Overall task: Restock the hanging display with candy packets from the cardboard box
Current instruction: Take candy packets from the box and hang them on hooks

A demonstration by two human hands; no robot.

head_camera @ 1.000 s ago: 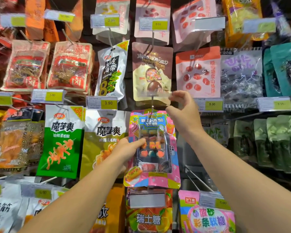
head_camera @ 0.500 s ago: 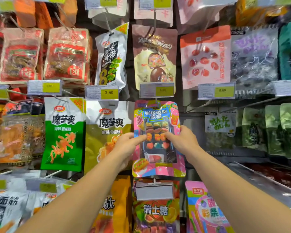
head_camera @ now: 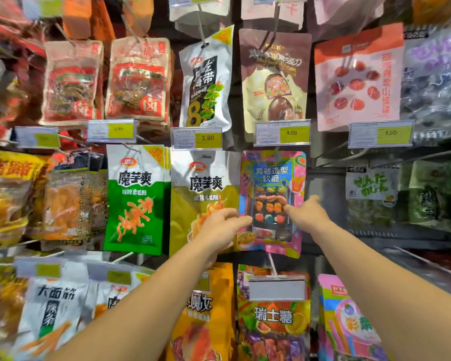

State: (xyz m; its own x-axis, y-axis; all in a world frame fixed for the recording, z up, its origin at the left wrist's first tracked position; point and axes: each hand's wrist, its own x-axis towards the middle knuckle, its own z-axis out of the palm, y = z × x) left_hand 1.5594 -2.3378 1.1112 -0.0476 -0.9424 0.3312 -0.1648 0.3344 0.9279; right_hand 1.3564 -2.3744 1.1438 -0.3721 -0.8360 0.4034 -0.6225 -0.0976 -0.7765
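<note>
A pink candy packet [head_camera: 271,175] with a clear window of coloured gummies hangs upright from a peg below the 5.00 price tag [head_camera: 281,132]. My left hand [head_camera: 219,227] pinches the packet's left edge, thumb on the front. My right hand [head_camera: 307,214] reaches in from the right, fingers apart, with its fingertips resting on the window. The cardboard box is out of view.
Snack bags crowd the pegs all round: a yellow konjac bag [head_camera: 193,199] touches the packet's left side and a fruit candy bag [head_camera: 274,316] hangs below behind a blank tag [head_camera: 276,287]. Right of the packet is a bare grey panel [head_camera: 326,204] with thin wire pegs.
My right hand came down from the price tag at the peg to the packet's right side. The tag flipped down to face forward. The packet now hangs straight, and the view has moved closer.
</note>
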